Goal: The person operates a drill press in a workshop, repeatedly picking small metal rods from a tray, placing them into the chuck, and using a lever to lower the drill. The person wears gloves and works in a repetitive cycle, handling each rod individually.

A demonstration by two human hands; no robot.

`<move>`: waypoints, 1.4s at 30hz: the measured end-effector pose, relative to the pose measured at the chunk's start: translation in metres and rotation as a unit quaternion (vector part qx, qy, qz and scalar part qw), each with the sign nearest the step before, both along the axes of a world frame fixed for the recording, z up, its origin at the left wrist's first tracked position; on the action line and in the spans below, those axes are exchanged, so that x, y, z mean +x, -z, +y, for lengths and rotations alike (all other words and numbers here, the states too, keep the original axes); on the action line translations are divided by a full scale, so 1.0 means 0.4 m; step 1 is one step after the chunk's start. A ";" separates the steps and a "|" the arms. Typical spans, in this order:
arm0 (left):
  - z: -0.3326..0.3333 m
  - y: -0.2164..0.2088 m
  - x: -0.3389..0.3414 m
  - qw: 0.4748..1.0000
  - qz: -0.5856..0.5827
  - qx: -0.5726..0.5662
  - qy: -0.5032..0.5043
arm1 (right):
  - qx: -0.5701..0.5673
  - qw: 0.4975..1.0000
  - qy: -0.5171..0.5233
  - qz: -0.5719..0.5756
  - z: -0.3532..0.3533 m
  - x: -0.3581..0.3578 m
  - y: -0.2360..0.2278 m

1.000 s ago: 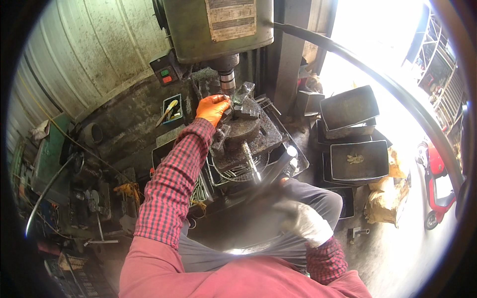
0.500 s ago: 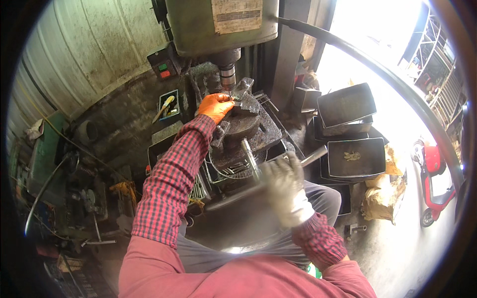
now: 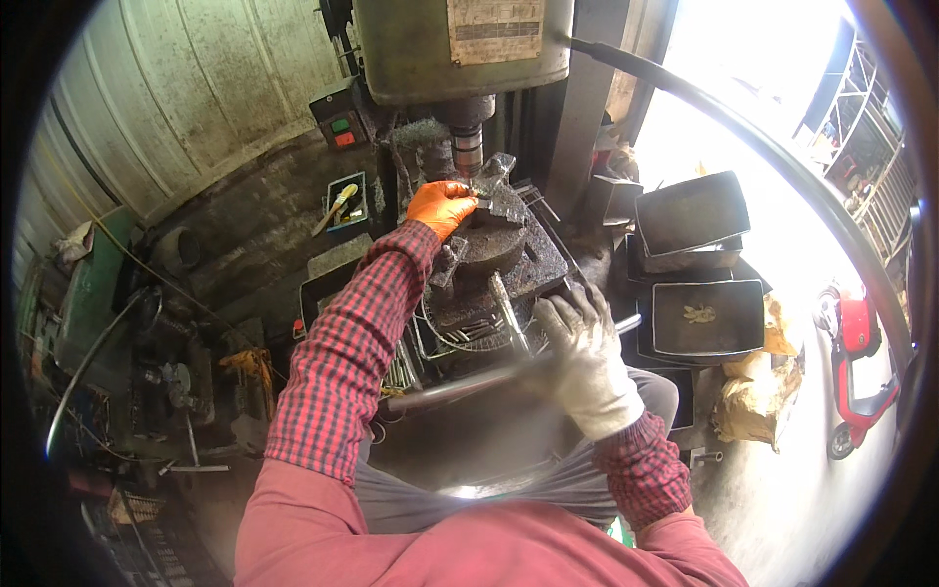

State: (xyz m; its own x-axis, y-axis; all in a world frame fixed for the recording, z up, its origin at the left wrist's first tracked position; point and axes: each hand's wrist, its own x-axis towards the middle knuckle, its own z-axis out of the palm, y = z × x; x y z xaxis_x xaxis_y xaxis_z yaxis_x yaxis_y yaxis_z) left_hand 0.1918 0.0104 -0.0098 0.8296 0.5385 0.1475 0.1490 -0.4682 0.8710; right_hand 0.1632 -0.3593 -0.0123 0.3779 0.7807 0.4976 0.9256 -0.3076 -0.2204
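My left hand (image 3: pixel 442 207), in an orange glove, pinches a small metal part (image 3: pixel 476 194) at the dark vise (image 3: pixel 504 207), just below the drill press chuck (image 3: pixel 468 147). The fingers partly cover that part, so its shape cannot be made out. My right hand (image 3: pixel 590 362), in a pale glove with darkened fingers, lies across a long metal bar (image 3: pixel 460 383) in front of the vise. Its fingers stretch past the bar, palm on top, not wrapped round it. An upright metal handle (image 3: pixel 510 313) stands between the vise and the bar.
Dark bins (image 3: pixel 706 318) are stacked at the right, one with a glove inside. A small tray (image 3: pixel 346 201) with a brush lies left of the press. A switch box (image 3: pixel 339 127) is beyond it. Thin rods (image 3: pixel 399 370) lie below the vise. A red scooter (image 3: pixel 861 342) stands far right.
My right hand has gone from a blurred, closed-looking grasp near the bar to stretched fingers over it. The bar has shifted slightly. My left hand stays at the vise; the whole view has shifted slightly.
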 end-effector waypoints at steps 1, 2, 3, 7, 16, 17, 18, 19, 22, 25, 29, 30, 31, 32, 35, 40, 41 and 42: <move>-0.007 -0.009 -0.005 1.000 -0.001 -0.008 0.004 | -0.020 0.998 0.037 0.037 0.004 0.007 0.038; -0.012 -0.017 -0.009 1.000 0.016 0.008 -0.002 | -0.107 0.983 0.104 0.104 0.018 -0.002 0.085; -0.017 -0.023 -0.013 0.999 0.025 0.020 -0.005 | 0.023 0.945 0.198 0.259 0.051 -0.039 0.132; -0.015 -0.024 -0.006 1.000 0.014 -0.024 0.006 | 0.228 0.235 -0.058 0.943 0.145 -0.255 0.130; 0.007 -0.003 0.001 0.996 -0.024 -0.079 0.037 | 0.070 0.989 -0.128 0.027 0.054 0.036 -0.315; 0.005 -0.007 -0.002 0.999 -0.023 -0.026 0.032 | 0.004 0.996 -0.063 -0.063 0.056 0.057 -0.313; 0.000 -0.010 -0.005 0.999 -0.008 0.019 0.032 | -0.103 0.988 0.041 -0.110 0.058 0.063 -0.304; -0.003 -0.014 -0.010 0.998 0.005 0.061 0.023 | -0.248 0.954 0.095 -0.140 0.062 0.066 -0.293; -0.008 -0.020 -0.041 0.993 -0.069 -0.094 0.035 | -0.207 0.968 0.040 -0.134 0.058 0.070 -0.257; 0.043 -0.018 -0.135 0.974 -0.191 -0.124 -0.001 | -0.163 0.971 0.091 -0.149 0.028 0.122 -0.206; 0.230 -0.006 -0.357 0.934 -0.271 0.002 -0.231 | -0.123 0.977 0.173 -0.035 0.016 0.198 -0.075; 0.284 -0.001 -0.406 0.928 -0.156 0.100 -0.322 | -0.107 0.981 0.155 -0.053 0.006 0.216 -0.055; 0.310 0.026 -0.440 0.903 -0.083 0.208 -0.366 | -0.126 0.978 0.158 -0.051 0.004 0.224 -0.033; 0.333 0.054 -0.456 0.908 -0.041 0.225 -0.352 | -0.179 0.967 0.179 -0.037 0.000 0.228 -0.018; 0.367 0.127 -0.471 0.951 0.065 0.080 -0.291 | -0.188 0.965 0.176 -0.056 -0.006 0.228 -0.008; 0.412 0.135 -0.454 0.943 0.058 0.143 -0.295 | -0.185 0.967 0.172 -0.022 -0.001 0.222 -0.030; 0.417 0.124 -0.458 0.945 0.027 0.132 -0.297 | -0.180 0.968 0.171 -0.030 0.001 0.222 -0.029; 0.420 0.111 -0.466 0.947 -0.003 0.121 -0.298 | -0.187 0.966 0.176 -0.038 0.002 0.223 -0.027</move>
State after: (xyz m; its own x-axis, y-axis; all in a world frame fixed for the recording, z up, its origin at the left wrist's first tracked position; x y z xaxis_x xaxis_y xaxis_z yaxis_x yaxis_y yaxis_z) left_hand 0.0055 0.1784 -0.0543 0.3874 0.8608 0.3302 0.4446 -0.4882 0.7510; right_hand 0.2523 -0.3586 -0.0016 0.6258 0.7414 0.2422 0.7587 -0.6507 0.0314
